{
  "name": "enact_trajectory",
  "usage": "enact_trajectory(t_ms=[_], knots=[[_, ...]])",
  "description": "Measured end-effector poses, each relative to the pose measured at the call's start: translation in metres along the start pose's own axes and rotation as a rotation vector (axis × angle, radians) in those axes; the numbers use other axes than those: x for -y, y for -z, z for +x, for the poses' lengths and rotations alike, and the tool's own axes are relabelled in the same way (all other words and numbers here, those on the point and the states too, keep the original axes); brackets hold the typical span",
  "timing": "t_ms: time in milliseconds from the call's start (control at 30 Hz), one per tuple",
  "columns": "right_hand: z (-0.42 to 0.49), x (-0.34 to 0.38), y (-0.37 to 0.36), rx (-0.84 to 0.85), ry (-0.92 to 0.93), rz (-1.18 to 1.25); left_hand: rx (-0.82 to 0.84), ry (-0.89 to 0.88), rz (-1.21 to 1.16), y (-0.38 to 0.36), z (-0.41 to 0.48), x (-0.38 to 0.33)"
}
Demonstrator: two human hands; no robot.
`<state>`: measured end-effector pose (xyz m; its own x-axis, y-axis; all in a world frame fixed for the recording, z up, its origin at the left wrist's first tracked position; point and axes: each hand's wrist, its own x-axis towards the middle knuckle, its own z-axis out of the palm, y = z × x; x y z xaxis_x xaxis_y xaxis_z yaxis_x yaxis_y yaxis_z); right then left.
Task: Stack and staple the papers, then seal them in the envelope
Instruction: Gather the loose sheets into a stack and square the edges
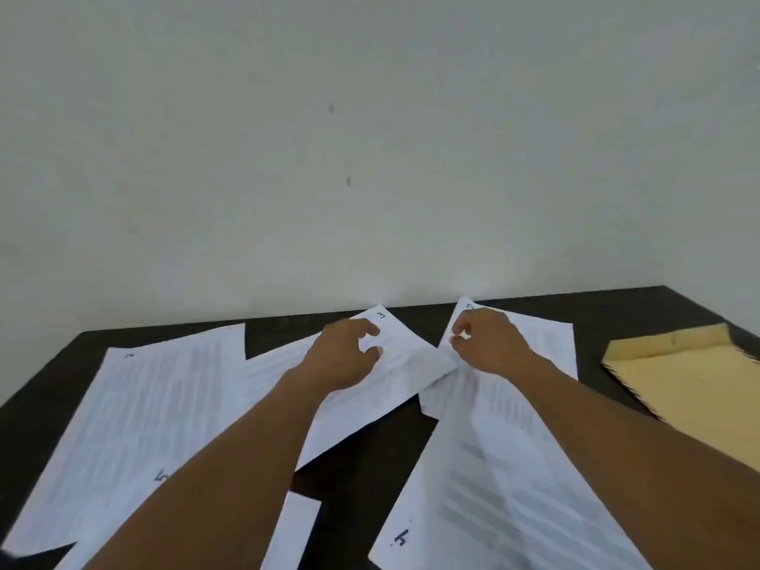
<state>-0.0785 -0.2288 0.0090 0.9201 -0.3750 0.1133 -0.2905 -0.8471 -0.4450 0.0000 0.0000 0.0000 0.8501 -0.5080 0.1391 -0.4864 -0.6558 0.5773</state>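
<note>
My left hand point(345, 355) rests half-curled on the sheet marked 3 point(370, 376), gripping nothing; my right hand point(485, 343) pinches the far corner of the neighbouring sheet point(534, 364). The papers lie scattered over the tabletop point(362, 466), envelope point(691, 380) at right. I should gather them in number order, squaring edges before stapling.

Papers point(156, 409) spread across table point(362, 479), envelope point(691, 380) at far right
</note>
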Motion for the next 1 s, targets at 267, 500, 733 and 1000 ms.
enact_trajectory(t_ms=[267, 500, 733, 1000], knots=[[-0.004, -0.119, 0.032, 0.098, -0.581, -0.265, 0.225, -0.005, 0.232, -0.098, 0.074, -0.085], [0.024, -0.124, 0.007, -0.116, -0.445, 0.033, 0.098, -0.019, -0.041, -0.11, 0.092, -0.099], [0.018, -0.084, 0.051, -0.625, -0.196, 0.435, -0.178, -0.237, -0.159, -0.059, 0.084, -0.118], [-0.003, 0.026, 0.127, -0.985, 0.289, 0.324, -0.431, -0.177, -0.299, 0.043, 0.038, -0.13]])
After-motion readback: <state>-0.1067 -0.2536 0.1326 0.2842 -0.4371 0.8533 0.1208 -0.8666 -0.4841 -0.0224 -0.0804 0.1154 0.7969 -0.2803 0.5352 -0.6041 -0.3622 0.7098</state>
